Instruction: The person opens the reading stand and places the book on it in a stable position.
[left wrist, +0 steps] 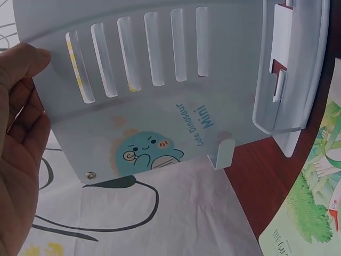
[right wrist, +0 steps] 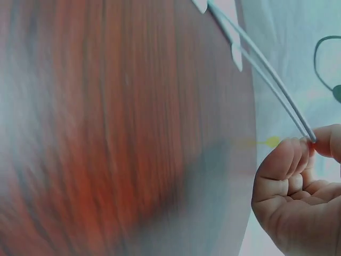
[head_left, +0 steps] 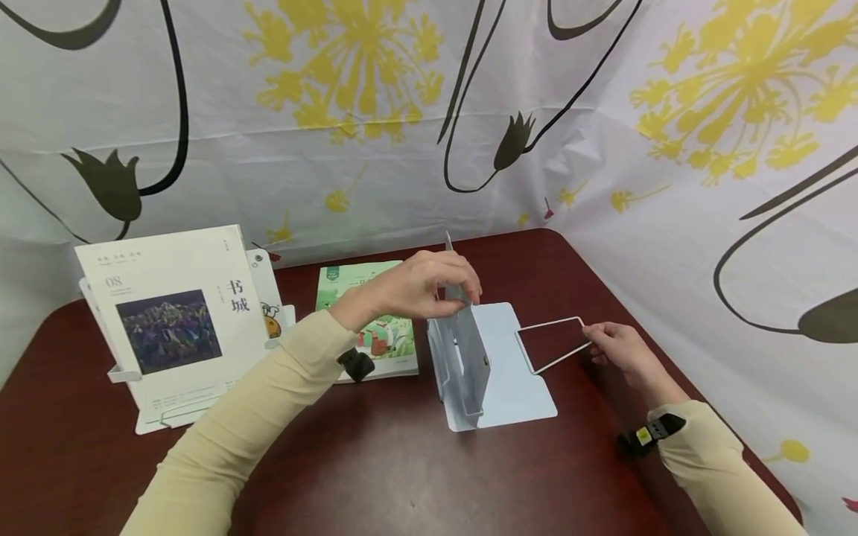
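Observation:
A white metal book stand (head_left: 477, 357) stands partly unfolded on the table. My left hand (head_left: 429, 286) pinches the top edge of its upright panel, thumb on one face and fingers on the other. In the left wrist view the panel shows a row of slots, a blue dinosaur print (left wrist: 141, 152) and a small bent hook (left wrist: 226, 154). The flat plate (head_left: 519, 398) lies on the table to the right of the panel. From its right side extends a white wire frame (head_left: 551, 324), whose outer end my right hand (head_left: 620, 348) pinches between thumb and fingertips.
A green illustrated book (head_left: 402, 353) lies behind the left forearm, left of the stand. Farther left, a white magazine (head_left: 237, 342) leans on another white stand (head_left: 263, 272). Patterned cloth (head_left: 375, 179) hangs behind and to the right of the dark red table (head_left: 375, 469).

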`<action>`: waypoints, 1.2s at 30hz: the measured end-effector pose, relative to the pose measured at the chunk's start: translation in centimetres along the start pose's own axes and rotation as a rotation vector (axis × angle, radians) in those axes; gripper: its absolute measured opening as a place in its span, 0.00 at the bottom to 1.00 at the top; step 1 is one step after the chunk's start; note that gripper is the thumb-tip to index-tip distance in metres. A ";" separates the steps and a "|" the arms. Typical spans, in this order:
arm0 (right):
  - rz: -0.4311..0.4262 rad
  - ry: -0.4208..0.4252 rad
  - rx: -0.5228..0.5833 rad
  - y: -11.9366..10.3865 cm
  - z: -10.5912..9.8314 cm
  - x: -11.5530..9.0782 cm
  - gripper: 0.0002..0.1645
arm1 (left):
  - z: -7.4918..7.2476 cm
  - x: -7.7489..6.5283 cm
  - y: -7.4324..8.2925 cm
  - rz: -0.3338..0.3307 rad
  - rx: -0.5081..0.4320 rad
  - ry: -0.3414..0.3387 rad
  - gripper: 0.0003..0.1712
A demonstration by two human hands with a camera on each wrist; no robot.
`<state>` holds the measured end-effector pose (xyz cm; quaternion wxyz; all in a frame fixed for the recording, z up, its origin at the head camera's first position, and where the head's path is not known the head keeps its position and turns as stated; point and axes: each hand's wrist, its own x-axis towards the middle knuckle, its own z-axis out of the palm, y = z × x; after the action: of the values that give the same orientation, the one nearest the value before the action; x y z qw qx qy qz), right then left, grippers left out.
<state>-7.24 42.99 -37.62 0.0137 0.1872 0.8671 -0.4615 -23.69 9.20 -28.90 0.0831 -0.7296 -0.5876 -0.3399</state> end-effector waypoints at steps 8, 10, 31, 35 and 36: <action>-0.039 -0.055 0.290 -0.3 0.5 -1.4 0.10 | 0.0 0.1 -0.4 -0.003 -0.022 0.001 0.07; -0.081 -0.096 0.314 -0.2 1.0 -1.6 0.07 | 0.0 0.1 -0.4 -0.017 -0.028 0.000 0.08; -0.113 -0.307 0.237 0.8 4.0 -1.3 0.23 | -0.3 0.5 -0.8 -0.028 -0.138 -0.021 0.07; -0.142 -0.341 0.232 0.9 4.3 -1.0 0.23 | -0.4 0.5 -1.0 -0.036 -0.168 -0.035 0.08; -0.149 -0.350 0.234 0.9 4.4 -1.0 0.23 | -0.4 0.5 -1.1 -0.038 -0.172 -0.039 0.08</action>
<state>-6.67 39.59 -40.62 0.1080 0.0401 0.8035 -0.5840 -24.79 9.69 -28.57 0.0018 -0.7291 -0.5716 -0.3764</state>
